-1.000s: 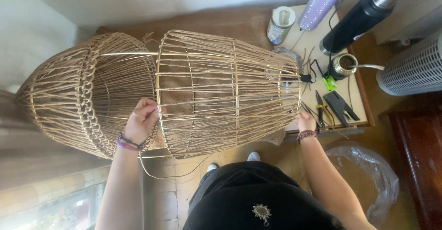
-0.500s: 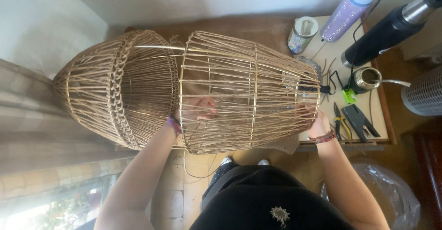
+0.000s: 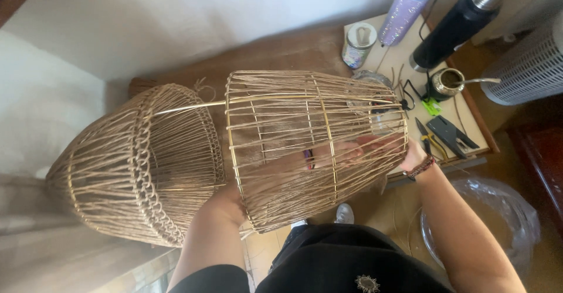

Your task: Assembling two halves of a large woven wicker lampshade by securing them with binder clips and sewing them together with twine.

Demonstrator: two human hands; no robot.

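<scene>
Wicker cage (image 3: 316, 146) lies on its side over the lap, beside a woven basket (image 3: 141, 164); left hand (image 3: 328, 155) reaches inside, fingers spread; right hand (image 3: 413, 155) grips the far rim. Best held steady, turned slowly, clear of the counter (image 3: 469, 123) tools.

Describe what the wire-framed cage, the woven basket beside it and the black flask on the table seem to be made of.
Cage: thin gold-toned metal rods wound with tan cord, probably paper or natural fibre.
Basket: the same tan cord, matte, with a looped band.
Flask: likely metal, matte black body with a bare steel collar.
</scene>
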